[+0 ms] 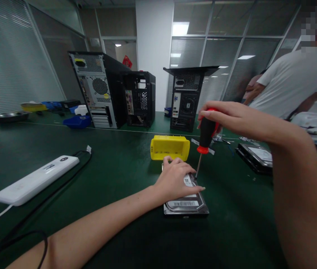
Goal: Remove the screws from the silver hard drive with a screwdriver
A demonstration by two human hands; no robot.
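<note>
A silver hard drive (185, 207) with a white label lies flat on the dark green table (113, 157). My left hand (175, 180) rests over its upper part, fingers spread across the far edge and the thumb reaching over the label. My right hand (220, 114) is wrapped round the top of a red and black screwdriver (208, 131). The screwdriver stands nearly upright, its tip meeting the drive near the upper right edge. Just beyond the drive sits a yellow bin (170, 148) with small dark bits inside.
A white power strip (39, 179) and black cable lie at left. Computer cases (113, 93), (186, 101) stand at the back, near a blue bin (77, 121). More drives (255, 157) sit at right. A person in a white shirt (301, 78) stands at back right.
</note>
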